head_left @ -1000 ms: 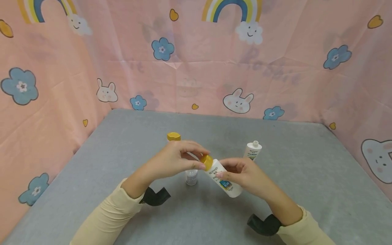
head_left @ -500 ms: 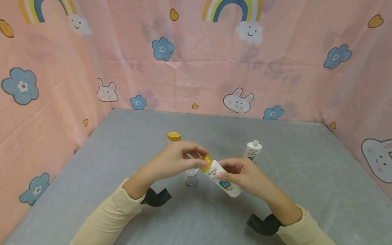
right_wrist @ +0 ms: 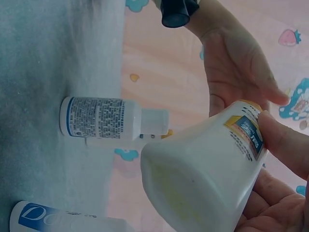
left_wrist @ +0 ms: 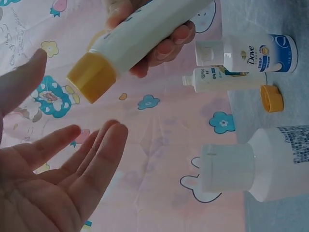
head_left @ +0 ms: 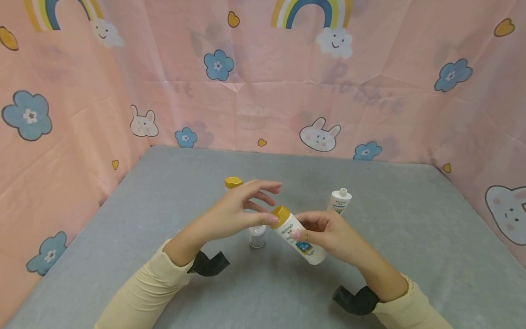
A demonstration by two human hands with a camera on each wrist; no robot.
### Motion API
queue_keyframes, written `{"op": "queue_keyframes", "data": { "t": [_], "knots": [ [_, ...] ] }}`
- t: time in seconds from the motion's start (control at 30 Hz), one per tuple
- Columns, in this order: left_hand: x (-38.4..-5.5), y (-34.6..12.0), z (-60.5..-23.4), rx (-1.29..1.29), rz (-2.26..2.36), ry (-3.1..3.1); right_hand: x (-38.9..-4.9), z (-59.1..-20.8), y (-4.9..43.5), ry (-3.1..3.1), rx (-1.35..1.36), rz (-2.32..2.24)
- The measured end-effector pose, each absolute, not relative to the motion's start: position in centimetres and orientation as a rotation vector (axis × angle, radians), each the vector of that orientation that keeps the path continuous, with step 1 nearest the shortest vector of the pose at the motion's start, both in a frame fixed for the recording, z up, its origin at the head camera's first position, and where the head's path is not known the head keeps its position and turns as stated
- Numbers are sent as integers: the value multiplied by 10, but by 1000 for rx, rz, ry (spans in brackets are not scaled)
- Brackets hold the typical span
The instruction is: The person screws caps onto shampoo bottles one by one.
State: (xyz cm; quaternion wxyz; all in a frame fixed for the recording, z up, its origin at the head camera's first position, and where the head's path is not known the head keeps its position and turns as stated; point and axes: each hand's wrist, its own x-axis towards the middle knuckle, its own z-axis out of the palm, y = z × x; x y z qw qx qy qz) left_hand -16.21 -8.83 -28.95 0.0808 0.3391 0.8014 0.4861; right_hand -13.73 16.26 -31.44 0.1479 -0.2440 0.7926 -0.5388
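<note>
My right hand (head_left: 334,233) grips a tilted white bottle (head_left: 302,240) with a yellow cap (head_left: 281,217) on its upper end. Its printed label and rounded base face the right wrist view, where the same bottle (right_wrist: 203,169) fills the middle. Around the cap my left hand (head_left: 244,208) is spread, its fingers lifted away. From the left wrist, the left hand (left_wrist: 72,169) has thumb and fingers apart on either side of the yellow cap (left_wrist: 93,77), with a visible gap. Behind the right hand stands an uncapped white bottle (head_left: 340,200) with a bare narrow neck.
A small white bottle (head_left: 257,238) stands below the left hand. Behind that hand is another bottle with a yellow cap (head_left: 233,183). The left wrist view also has a Dove bottle (left_wrist: 246,54) and a loose yellow cap (left_wrist: 272,99) on the grey table (head_left: 197,169). Patterned pink cloth surrounds it.
My left fingers have lifted and spread from the yellow cap, which they gripped before. The cap stays on the bottle, and the right hand keeps its hold almost unmoved.
</note>
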Motion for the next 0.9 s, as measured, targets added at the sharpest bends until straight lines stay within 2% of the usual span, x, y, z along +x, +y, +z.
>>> {"op": "queue_keyframes", "data": {
  "t": [0.17,0.67,0.9],
  "knots": [
    [-162,-86,-292,958,1392,2433,-137,-314,163,2258,-711,-1561],
    [-159,-87,-288,1156,1467,2325,-136,-311,166,2152,-760,-1611],
    [-155,-86,-284,933,1441,2541,-135,-309,166,2209,-726,-1591]
  ]
}}
